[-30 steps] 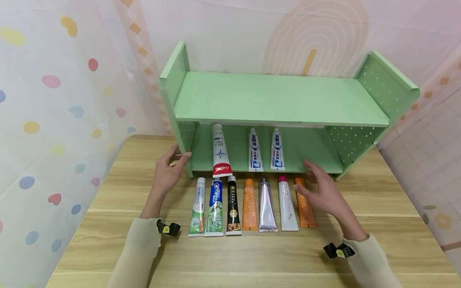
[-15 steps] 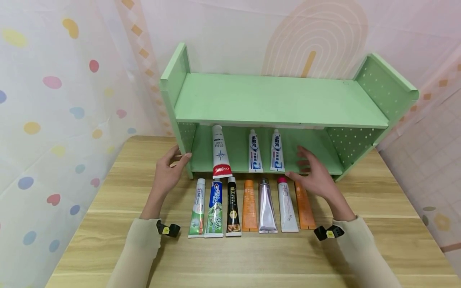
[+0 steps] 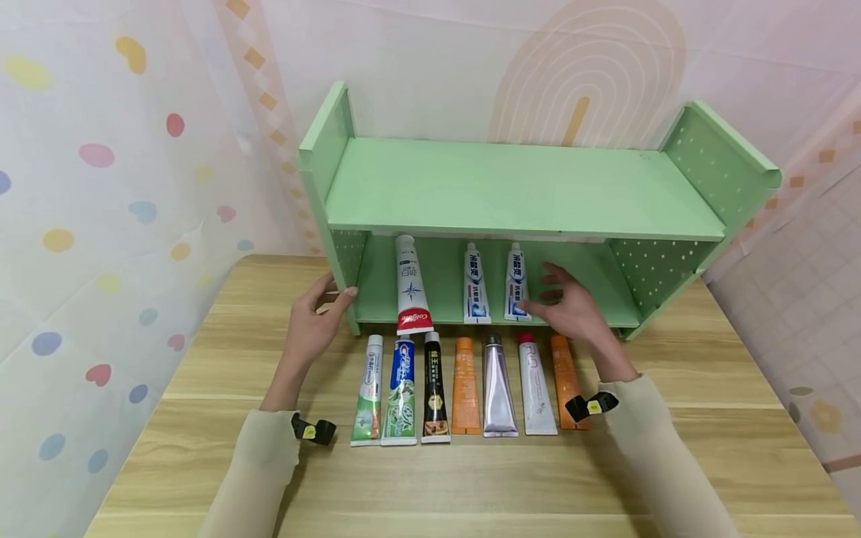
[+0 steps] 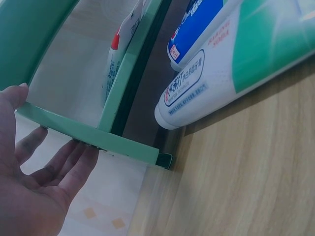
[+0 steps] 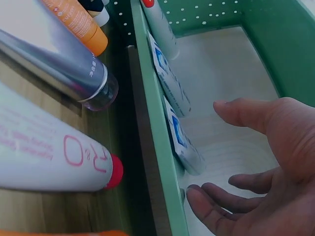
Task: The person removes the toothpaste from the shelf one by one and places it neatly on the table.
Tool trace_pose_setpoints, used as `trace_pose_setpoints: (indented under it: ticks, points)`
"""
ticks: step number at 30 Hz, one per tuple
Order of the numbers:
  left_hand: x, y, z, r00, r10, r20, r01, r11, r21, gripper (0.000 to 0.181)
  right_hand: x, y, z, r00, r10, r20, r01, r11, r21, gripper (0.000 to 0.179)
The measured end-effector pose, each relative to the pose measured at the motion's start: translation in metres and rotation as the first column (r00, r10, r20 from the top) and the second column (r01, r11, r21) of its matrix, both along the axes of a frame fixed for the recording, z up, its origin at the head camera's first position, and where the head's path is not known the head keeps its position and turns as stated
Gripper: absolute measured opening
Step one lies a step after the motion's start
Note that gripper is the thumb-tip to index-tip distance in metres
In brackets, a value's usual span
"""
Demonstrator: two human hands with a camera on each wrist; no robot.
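My left hand (image 3: 316,317) holds the left side panel of a green two-tier shelf (image 3: 525,187), thumb on one face and fingers on the other, as the left wrist view shows too. On the lower shelf lie a large Colgate toothpaste tube (image 3: 412,288) and two small white-and-blue toothpaste tubes, a middle one (image 3: 476,288) and a right one (image 3: 516,284). My right hand (image 3: 572,306) reaches into the lower tier just right of that right tube. In the right wrist view its thumb and fingers (image 5: 211,211) are spread around the tube (image 5: 184,142), apart from it.
A row of tubes lies on the wooden table before the shelf: green-and-white (image 3: 368,392), blue-green Crest (image 3: 401,396), black (image 3: 435,388), orange (image 3: 466,388), silver (image 3: 499,388), white with pink cap (image 3: 537,388), and another orange tube (image 3: 565,373). A patterned cloth (image 3: 430,67) hangs behind.
My right hand has moved left and inward, from above the rightmost orange tube to beside the right small toothpaste tube. My left hand stays on the side panel.
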State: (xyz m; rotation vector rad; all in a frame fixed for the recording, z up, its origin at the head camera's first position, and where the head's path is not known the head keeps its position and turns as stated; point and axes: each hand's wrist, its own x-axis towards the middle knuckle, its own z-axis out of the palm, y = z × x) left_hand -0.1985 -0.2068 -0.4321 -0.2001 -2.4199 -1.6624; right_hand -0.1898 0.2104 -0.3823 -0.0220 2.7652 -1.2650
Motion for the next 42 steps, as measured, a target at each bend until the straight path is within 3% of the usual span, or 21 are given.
trace_pose_setpoints:
  ticks: [14,24,33,37,42]
  points:
    - [0.000,0.000,-0.001,1.000,-0.011,-0.007,0.011,1.000,0.013,0.055,-0.020,-0.019,-0.003,0.999,-0.035,0.041,0.033,0.998,0.052,0.098]
    - [0.000,0.001,0.000,1.000,-0.005,-0.003,0.005,1.000,0.012,0.055,-0.026,-0.026,-0.005,0.999,-0.036,0.004,0.036,0.992,0.121,0.071]
    - [0.000,0.000,-0.002,1.000,-0.002,-0.012,0.002,1.000,0.004,0.054,-0.028,-0.033,-0.003,0.998,-0.062,-0.003,0.061,0.980,0.187,0.079]
    - [0.001,-0.001,-0.002,1.000,-0.004,-0.009,0.004,1.000,0.000,0.054,-0.030,-0.031,-0.001,0.998,-0.063,0.023,0.058,0.984,0.170,0.078]
    - [0.001,0.000,-0.001,1.000,-0.008,-0.004,0.008,1.000,0.001,0.055,-0.034,-0.025,-0.001,0.996,-0.010,0.089,0.006,0.999,0.045,0.073]
